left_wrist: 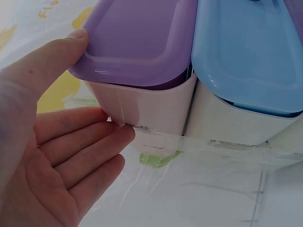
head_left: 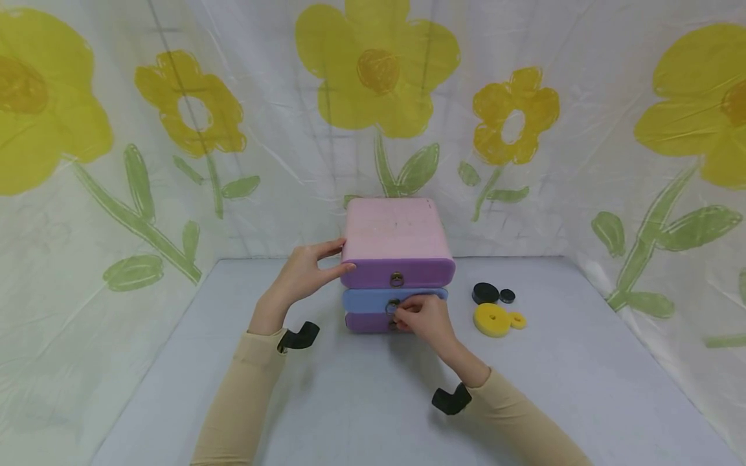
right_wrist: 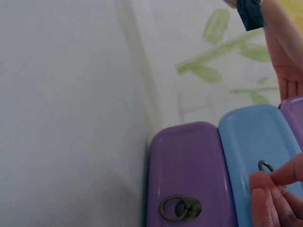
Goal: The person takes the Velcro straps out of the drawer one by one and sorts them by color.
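Observation:
A small chest of three drawers [head_left: 396, 226] with a pink top stands at the table's far middle. Its upper drawer front [head_left: 370, 274] is purple, the middle drawer front [head_left: 366, 299] blue, and the bottom one [right_wrist: 182, 156] purple, each fitted with a ring pull. My left hand [head_left: 303, 277] touches the chest's upper left corner, thumb against the purple front's edge and nearly straight fingers along the pink side. Thumb and fingertips of my right hand [head_left: 430, 320] pinch the middle drawer's metal ring pull [right_wrist: 266, 165]. The blue front stands slightly out from its casing in the left wrist view.
Right of the chest lie a large black disc [head_left: 485, 293], a small black disc [head_left: 508, 296], a large yellow disc [head_left: 492, 320] and a small yellow disc [head_left: 517, 320]. A flower-printed curtain [head_left: 280, 162] hangs behind the table [head_left: 350, 401].

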Tool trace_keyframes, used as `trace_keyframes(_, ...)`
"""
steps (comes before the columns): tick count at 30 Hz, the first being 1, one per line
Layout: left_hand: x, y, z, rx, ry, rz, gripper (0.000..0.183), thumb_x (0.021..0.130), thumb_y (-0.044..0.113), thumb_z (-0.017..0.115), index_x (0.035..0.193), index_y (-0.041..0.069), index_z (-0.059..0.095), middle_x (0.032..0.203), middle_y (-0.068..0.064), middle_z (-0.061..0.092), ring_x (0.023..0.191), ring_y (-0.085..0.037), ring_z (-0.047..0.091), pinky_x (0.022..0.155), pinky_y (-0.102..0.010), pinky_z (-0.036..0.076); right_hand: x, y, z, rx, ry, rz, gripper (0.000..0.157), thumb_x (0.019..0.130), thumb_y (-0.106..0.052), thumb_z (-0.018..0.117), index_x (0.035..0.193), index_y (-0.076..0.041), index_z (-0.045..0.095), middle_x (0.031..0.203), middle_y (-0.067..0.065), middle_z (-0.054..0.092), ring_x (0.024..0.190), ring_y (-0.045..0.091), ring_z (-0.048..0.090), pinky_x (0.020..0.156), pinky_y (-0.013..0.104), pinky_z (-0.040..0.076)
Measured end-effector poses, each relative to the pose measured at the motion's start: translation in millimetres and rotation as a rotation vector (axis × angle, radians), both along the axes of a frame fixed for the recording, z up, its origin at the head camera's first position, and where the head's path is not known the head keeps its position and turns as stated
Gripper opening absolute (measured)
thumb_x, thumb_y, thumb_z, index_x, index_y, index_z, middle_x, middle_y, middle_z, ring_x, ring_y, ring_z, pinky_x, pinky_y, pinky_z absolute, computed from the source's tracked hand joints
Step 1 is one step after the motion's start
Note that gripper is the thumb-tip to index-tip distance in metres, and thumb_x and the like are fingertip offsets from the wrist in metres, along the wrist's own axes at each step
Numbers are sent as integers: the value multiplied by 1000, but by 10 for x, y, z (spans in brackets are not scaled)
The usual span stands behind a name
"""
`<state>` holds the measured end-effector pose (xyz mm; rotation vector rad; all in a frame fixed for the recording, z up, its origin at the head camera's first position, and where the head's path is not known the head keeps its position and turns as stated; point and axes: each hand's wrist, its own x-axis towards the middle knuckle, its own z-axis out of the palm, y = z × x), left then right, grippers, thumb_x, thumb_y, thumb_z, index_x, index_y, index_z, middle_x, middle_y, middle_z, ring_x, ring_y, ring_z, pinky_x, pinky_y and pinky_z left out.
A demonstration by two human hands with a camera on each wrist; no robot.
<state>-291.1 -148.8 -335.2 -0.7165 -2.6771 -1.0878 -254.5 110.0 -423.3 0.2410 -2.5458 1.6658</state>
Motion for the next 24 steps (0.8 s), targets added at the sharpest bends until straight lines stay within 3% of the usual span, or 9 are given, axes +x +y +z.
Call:
trace_keyframes(16, -6, -2, -10, 5, 12, -8, 73, 81, 57, 66, 140, 20, 48, 135, -1, 56, 124, -20, 54, 101, -43, 45, 22, 87, -129, -33, 39, 60, 14, 85, -16, 71, 93, -4, 73, 83, 10, 73, 73, 17, 71, 65, 26, 58)
trace_keyframes(24, 0, -3, -8, 1, 3, -1, 74, 81, 58, 66, 141, 19, 48, 135, -2, 56, 124, -20, 54, 101, -43, 45, 42, 181, -284, 73, 45, 42, 11, 86, -17, 70, 92, -8, 74, 84, 3, 73, 72, 10, 68, 67, 21, 55)
